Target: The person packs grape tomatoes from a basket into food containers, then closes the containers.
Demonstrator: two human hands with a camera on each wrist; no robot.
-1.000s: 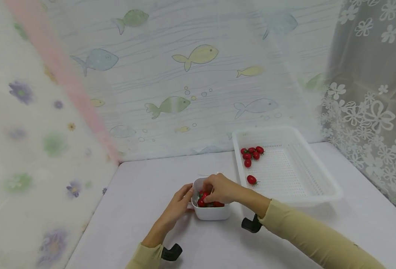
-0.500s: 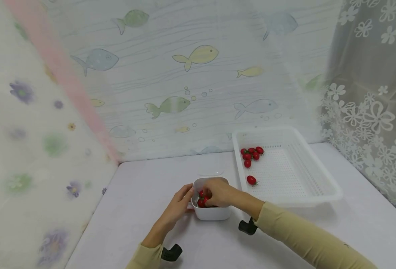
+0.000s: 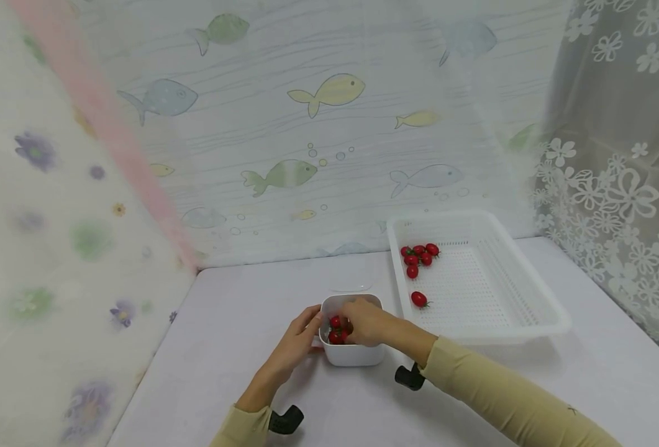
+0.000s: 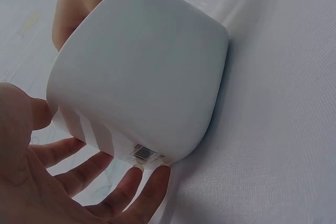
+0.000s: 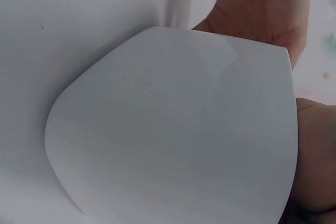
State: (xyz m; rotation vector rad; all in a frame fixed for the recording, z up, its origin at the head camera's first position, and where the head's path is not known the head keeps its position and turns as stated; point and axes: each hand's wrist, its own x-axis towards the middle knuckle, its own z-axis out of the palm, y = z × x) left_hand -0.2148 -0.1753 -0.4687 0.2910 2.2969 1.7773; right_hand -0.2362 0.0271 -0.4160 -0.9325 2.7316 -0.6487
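A white square box [image 3: 354, 355] stands upright on the table, and cherry tomatoes [image 3: 336, 336] show inside it. My left hand [image 3: 294, 340] rests against the box's left side. In the left wrist view, its fingertips touch the wall near a barcode label [image 4: 144, 153], and the thumb lies near the rim. My right hand [image 3: 367, 323] reaches over the rim into the box, its bent fingers down among the tomatoes. Those fingertips are hidden, so I cannot tell whether they hold a tomato. The right wrist view mostly shows the box's outer wall [image 5: 173, 124].
A white perforated basket [image 3: 530, 282] stands to the right, with several cherry tomatoes [image 3: 411, 260] along its left side and one tomato [image 3: 418, 299] nearer the front. A clear thin lid-like piece [image 3: 351, 287] lies behind the box. Patterned curtains [image 3: 284, 124] surround the table.
My right hand has shifted slightly left and lower inside the box, and its forearm has moved left too. More of the tomatoes show beside its fingers. The left hand keeps its place.
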